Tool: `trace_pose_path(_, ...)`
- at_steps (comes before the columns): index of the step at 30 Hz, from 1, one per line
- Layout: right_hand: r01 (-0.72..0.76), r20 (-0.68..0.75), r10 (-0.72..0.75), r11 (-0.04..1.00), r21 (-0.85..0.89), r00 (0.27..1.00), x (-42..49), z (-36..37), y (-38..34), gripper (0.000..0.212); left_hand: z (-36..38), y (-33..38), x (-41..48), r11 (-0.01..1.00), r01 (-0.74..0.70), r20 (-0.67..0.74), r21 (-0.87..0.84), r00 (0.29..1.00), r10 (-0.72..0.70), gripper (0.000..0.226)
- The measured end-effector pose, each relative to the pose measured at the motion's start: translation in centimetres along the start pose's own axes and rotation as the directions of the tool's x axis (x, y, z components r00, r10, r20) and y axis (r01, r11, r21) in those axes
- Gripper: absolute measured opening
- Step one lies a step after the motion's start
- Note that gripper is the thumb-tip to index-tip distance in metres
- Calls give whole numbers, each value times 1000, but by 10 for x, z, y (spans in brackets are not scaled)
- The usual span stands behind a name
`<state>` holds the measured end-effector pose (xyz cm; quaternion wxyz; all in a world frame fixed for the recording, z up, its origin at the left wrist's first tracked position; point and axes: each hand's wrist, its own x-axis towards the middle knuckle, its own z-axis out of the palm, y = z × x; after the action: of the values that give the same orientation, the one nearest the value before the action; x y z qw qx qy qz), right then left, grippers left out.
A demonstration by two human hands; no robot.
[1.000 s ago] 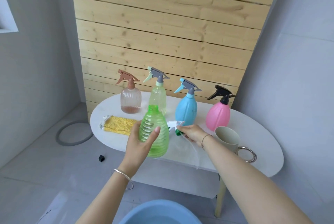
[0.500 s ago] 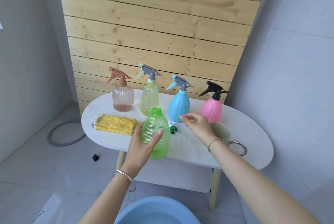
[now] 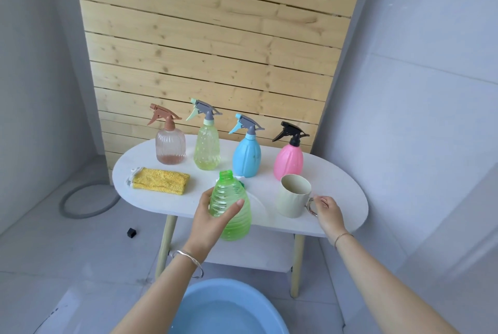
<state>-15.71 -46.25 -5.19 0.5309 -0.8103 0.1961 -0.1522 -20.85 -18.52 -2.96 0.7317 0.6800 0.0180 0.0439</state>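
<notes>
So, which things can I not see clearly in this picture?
All in the head view:
1. Loose spray head: mostly hidden behind the green bottle, which the left hand holds.
2. Inside of the cup: its own wall hides the bottom.
3. Right hand at the handle: too small to tell whether it grips it or only touches it.
4. Blue basin: cut off by the bottom edge.

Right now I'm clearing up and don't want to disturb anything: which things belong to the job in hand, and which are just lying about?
In hand: open green bottle, held by the left hand; mug, handle gripped by the right hand; probably the blue basin of water below.
Lying about: brown spray bottle, yellow-green spray bottle, blue spray bottle, pink spray bottle, yellow cloth.
</notes>
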Motion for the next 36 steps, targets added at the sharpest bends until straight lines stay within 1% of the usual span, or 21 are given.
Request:
trace_pose_path(3, -19, 16, 18, 997, 76, 1000, -17, -5, 6, 19, -6, 4, -16, 1000, 14, -11, 12, 1000, -14, 82)
trace_pose_path(7, -15, -11, 17, 992, 126, 1000, -36, -15, 6, 15, -18, 9, -40, 999, 14, -2, 51, 1000, -14, 87)
trace_pose_path(9, 16, -33, -11, 988, 154, 999, -51, -27, 2, 16, -24, 9, -54, 998, 19, 28, 66, 999, -21, 77)
trace_pose_path(12, 85, -56, -74, 972, 218, 996, -78, -44, -8, 18, -35, 5, -76, 995, 31, 63, 91, 997, -37, 51)
trace_pose_path(15, 126, -81, -108, 957, 263, 991, -106, -55, -17, 17, -43, -3, -99, 994, 47, 90, 98, 994, -56, 43)
trace_pose_path(18, 145, -89, -124, 943, 300, 988, -137, -56, -18, 17, -52, -16, -119, 993, 59, 92, 103, 993, -68, 51)
trace_pose_path(21, 101, -82, -81, 951, 293, 993, -168, -50, -6, 20, -63, -36, -136, 988, 82, 92, 127, 991, -94, 70)
trace_pose_path(22, 83, -86, -60, 953, 290, 995, -176, -46, -1, 24, -67, -42, -140, 987, 100, 84, 130, 990, -111, 74)
trace_pose_path(23, 64, -87, -40, 955, 291, 995, -182, -41, 5, 26, -69, -48, -143, 987, 103, 80, 127, 990, -113, 71)
trace_pose_path(25, -5, -54, 19, 968, 251, 998, -198, -27, 26, 23, -72, -65, -153, 985, 125, 51, 120, 990, -132, 57)
trace_pose_path(26, -45, -16, 49, 975, 219, 999, -204, -19, 38, 21, -72, -72, -157, 985, 124, 37, 115, 991, -129, 54)
trace_pose_path(27, -82, 25, 79, 980, 180, 997, -208, -10, 50, 22, -71, -82, -159, 984, 136, 29, 112, 990, -140, 53)
trace_pose_path(30, -177, 147, 170, 984, 33, 974, -224, 17, 92, 36, -73, -109, -170, 975, 183, 40, 124, 981, -190, 59)
trace_pose_path(33, -207, 262, 238, 968, -142, 935, -238, 40, 130, 39, -78, -129, -176, 964, 204, 43, 170, 976, -214, 50)
trace_pose_path(36, -198, 318, 271, 949, -245, 909, -249, 54, 160, 36, -85, -138, -177, 961, 198, 27, 195, 978, -207, 47)
